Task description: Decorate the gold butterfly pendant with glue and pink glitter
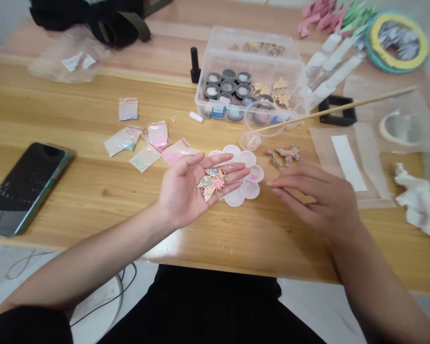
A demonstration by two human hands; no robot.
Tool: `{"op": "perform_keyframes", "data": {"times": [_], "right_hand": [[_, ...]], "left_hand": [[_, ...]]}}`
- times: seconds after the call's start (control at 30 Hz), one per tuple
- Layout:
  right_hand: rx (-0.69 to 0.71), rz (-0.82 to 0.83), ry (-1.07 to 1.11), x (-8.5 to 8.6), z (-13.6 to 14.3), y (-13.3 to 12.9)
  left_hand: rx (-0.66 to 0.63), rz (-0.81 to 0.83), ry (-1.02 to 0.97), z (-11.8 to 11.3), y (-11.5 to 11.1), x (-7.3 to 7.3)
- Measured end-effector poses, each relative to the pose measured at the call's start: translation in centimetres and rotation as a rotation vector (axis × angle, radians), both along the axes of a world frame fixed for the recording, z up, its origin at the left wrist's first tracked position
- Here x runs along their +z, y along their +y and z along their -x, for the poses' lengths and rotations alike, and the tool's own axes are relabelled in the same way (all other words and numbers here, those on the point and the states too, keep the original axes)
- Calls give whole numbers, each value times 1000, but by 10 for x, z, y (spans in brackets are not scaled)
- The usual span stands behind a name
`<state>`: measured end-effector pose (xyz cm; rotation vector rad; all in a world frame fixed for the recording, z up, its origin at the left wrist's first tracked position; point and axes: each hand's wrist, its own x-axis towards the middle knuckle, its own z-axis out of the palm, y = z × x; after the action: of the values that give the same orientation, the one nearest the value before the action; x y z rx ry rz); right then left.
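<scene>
My left hand (pixel 186 191) is turned palm up with its fingers stretched out. On its fingers rests a gold butterfly ornament (pixel 212 184) with blue, green and pink glittery wings. My right hand (pixel 318 200) has its thumb and fingers pinched together around a thin pointed tool (pixel 260 187), too fine to name exactly. The tool's tip is over the white flower-shaped palette (pixel 251 192), beside the well with pink bits (pixel 254 177). Part of the palette is hidden behind my left fingers. Just beyond my right hand lies a colourful butterfly ornament (pixel 289 154).
Behind the palette stands an open clear plastic box (pixel 202 102) with small pots and gold butterflies. A wooden stick (pixel 344 107) extends rightward from a clear cup (pixel 250 141). Small zip bags (pixel 146 157) and a phone (pixel 25 186) lie left; crumpled tissue (pixel 421 200) lies right.
</scene>
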<state>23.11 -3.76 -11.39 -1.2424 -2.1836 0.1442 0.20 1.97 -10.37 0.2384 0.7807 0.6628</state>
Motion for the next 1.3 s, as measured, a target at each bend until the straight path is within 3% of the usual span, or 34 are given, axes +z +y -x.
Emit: {"op": "perform_keyframes", "data": {"times": [0.23, 0.57, 1.3], "right_hand": [[5, 6, -10, 9, 14, -5], [74, -5, -14, 7, 19, -5], [75, 68, -12, 7, 19, -7]], "left_hand": [[-99, 23, -82, 0, -8, -6], [-166, -3, -165, -2, -11, -12], [-188, -25, -151, -1, -13, -10]]}}
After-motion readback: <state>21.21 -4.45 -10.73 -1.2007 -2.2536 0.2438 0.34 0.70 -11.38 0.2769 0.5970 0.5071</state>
